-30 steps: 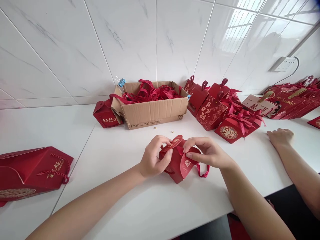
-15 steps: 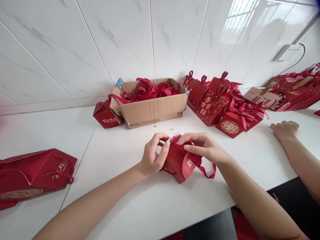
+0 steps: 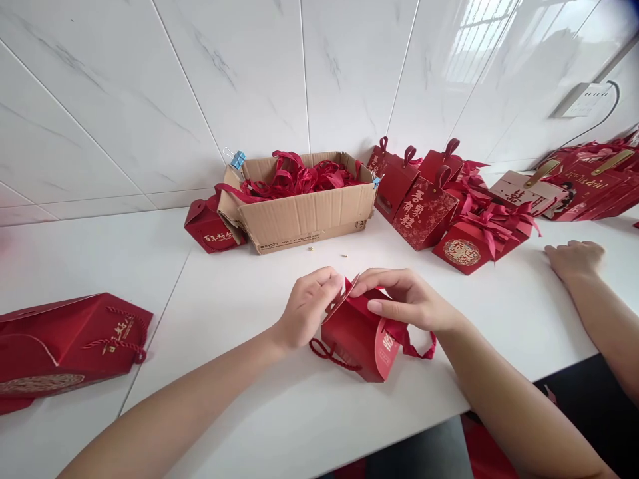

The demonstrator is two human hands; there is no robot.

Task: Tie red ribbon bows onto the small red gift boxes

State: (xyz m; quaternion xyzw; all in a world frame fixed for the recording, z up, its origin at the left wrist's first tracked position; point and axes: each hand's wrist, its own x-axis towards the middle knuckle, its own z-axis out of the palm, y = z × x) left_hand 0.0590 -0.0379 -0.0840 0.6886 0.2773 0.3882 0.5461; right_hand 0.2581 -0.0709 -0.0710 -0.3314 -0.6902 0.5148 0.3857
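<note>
The small red box (image 3: 355, 336) sits on the white table (image 3: 259, 412) directly below and between the fingertips, its raised flap (image 3: 340, 298) standing at the left fingers. The left hand (image 3: 310, 303) has thumb and index tips together at that flap's edge; whether card is pinched between them is hidden, so I cannot tell. On the right hand (image 3: 407, 296), thumb and index stand apart over the top, the index reaching the flap; I cannot tell how firmly they press. Working these flaps well probably calls for light fingertip pressure along the existing folds, as thin card could crease under a hard squeeze. The twisted cord (image 3: 333, 356) loops below the left fingers and the ribbon (image 3: 419, 352) trails beneath the right ones; both seem best kept clear of the flap edges. Beyond the fingertips lie tiny gold bits (image 3: 311, 249), then the ribbon-filled carton (image 3: 309, 226).
</note>
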